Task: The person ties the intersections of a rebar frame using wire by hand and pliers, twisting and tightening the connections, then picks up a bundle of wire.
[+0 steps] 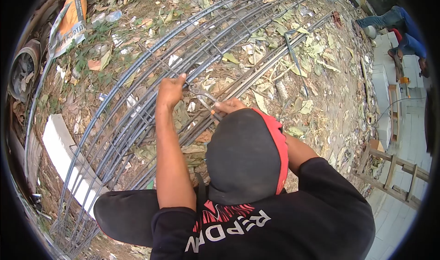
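My left hand (171,93) is closed round a bar of the steel rebar cage (201,44), its thumb pointing up. My right hand (231,106) is wrapped round the handles of metal pincers (204,94), partly hidden behind my black-clad knee. The pincers' head lies beside my left fingers, at the edge of the bars. Whether its jaws grip a tie wire is too small to tell. Long thin bars (256,76) run diagonally under and beyond the tool.
A white block (68,154) lies under the cage at left, near an orange and white sack (71,24) and a round container (25,69). A dark strap (293,53) crosses the loose bars. At right are a wooden frame (389,170) and people in blue clothing (405,33).
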Tool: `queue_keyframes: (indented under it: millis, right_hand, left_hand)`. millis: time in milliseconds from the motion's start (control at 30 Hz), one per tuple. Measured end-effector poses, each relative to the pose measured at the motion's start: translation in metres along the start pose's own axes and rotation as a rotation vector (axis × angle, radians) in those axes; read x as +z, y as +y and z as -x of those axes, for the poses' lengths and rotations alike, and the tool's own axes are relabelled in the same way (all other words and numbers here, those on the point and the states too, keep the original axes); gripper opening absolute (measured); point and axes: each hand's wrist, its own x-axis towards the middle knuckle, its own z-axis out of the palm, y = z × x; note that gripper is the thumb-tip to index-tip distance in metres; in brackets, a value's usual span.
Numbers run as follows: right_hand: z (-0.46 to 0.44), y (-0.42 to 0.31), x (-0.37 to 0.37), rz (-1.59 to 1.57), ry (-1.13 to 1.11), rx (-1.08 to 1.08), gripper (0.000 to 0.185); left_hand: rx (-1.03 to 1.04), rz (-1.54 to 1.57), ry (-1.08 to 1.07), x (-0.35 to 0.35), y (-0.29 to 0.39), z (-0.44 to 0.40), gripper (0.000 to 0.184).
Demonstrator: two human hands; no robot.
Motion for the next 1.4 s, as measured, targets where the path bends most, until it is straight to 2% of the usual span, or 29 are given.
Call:
queue_keyframes:
  millis: [33,100,133,167,267,333,367,400,467,500,533,600,667,767,800,867,933,1000,1067,1100,1167,1200,1267,1300,1400]
  right_hand:
    - [0.004,-0.003,0.005,-0.004,0.018,-0.003,0.044]
    - [0.009,-0.012,0.011,-0.248,-0.021,0.237,0.05]
    - [-0.001,-0.005,0.006,-0.252,0.0,0.236,0.05]
    - [-0.02,0.015,-0.006,-0.037,-0.083,0.135,0.052]
    - [-0.039,0.046,-0.024,0.371,-0.107,-0.186,0.053]
    - [0.007,-0.013,0.01,0.86,0.41,-0.246,0.051]
    - [0.021,-0.024,0.021,0.802,0.511,-0.468,0.046]
    - [0.026,-0.03,0.022,0.799,0.51,-0.463,0.046]
    - [0.023,-0.041,0.017,0.922,0.366,-0.311,0.046]
    - [0.002,-0.029,-0.001,0.694,0.082,-0.262,0.052]
    - [-0.003,-0.019,0.001,0.687,0.087,-0.261,0.052]
    - [-0.006,0.003,0.012,-0.27,-0.111,0.093,0.059]
    - [0.031,-0.026,0.02,-0.239,-0.061,0.152,0.063]
    - [-0.001,0.01,0.017,-0.371,-0.299,-0.059,0.05]
    - [-0.005,0.009,0.016,-0.372,-0.334,-0.06,0.05]
    - [-0.008,0.008,0.008,-0.151,-0.212,-0.136,0.049]
    - [0.007,-0.013,-0.002,0.286,0.005,-0.105,0.052]
    - [0.015,-0.016,-0.021,0.778,0.231,-0.297,0.055]
    - [0.02,-0.013,-0.04,0.676,0.406,-0.319,0.056]
    - [0.022,-0.013,-0.044,0.676,0.392,-0.319,0.056]
    - [0.023,-0.012,-0.046,1.234,0.888,-0.472,0.051]
    - [0.021,-0.018,-0.042,1.232,0.885,-0.478,0.051]
    - [0.015,-0.035,-0.021,1.162,0.786,-0.748,0.046]
    - [0.009,-0.04,-0.004,1.054,0.677,-0.716,0.043]
    - [-0.027,-0.045,0.041,1.077,0.702,-0.774,0.037]
  left_hand:
    - [0.02,-0.026,-0.02,-0.002,-0.002,-0.003,0.057]
    - [0.022,-0.035,-0.031,-0.003,-0.005,-0.009,0.057]
    - [0.005,-0.049,-0.028,-0.002,-0.007,-0.01,0.058]
    - [0.01,-0.046,-0.048,-0.002,-0.01,-0.01,0.058]
    - [0.02,-0.012,-0.048,0.0,-0.01,-0.011,0.058]
    - [-0.026,0.043,-0.046,-0.001,-0.009,-0.011,0.058]
    - [-0.019,0.031,-0.046,0.0,-0.011,-0.011,0.057]
    - [-0.024,0.028,-0.049,0.001,-0.01,-0.009,0.057]
    - [-0.013,0.025,-0.009,0.0,-0.008,-0.007,0.056]
    - [-0.025,0.009,-0.018,-0.001,-0.01,-0.009,0.055]
    - [-0.023,0.002,-0.024,-0.002,-0.01,-0.009,0.055]
    - [-0.018,-0.002,-0.022,-0.001,-0.007,-0.009,0.057]
    - [-0.021,0.01,-0.028,0.003,-0.004,-0.007,0.058]
    - [-0.025,0.021,0.02,0.0,-0.004,0.001,0.059]
    - [-0.007,0.032,0.025,0.001,-0.002,0.0,0.059]
    - [-0.03,-0.01,0.021,-0.003,-0.001,-0.004,0.059]
    - [-0.054,-0.044,0.012,-0.004,0.002,0.002,0.06]
    - [0.02,-0.022,-0.015,-0.002,0.011,0.009,0.063]
    - [0.023,-0.017,-0.029,-0.003,0.008,0.005,0.069]
    - [-0.016,-0.001,-0.038,-0.005,0.01,0.003,0.07]
    - [-0.049,0.05,-0.019,-0.003,0.012,0.007,0.072]
    - [-0.048,0.048,-0.013,-0.004,0.01,0.005,0.072]
    - [-0.008,0.03,-0.041,-0.002,0.002,0.001,0.069]
    - [-0.018,0.019,-0.039,-0.002,0.004,0.001,0.066]
    - [-0.021,0.024,-0.029,-0.002,0.005,0.004,0.064]
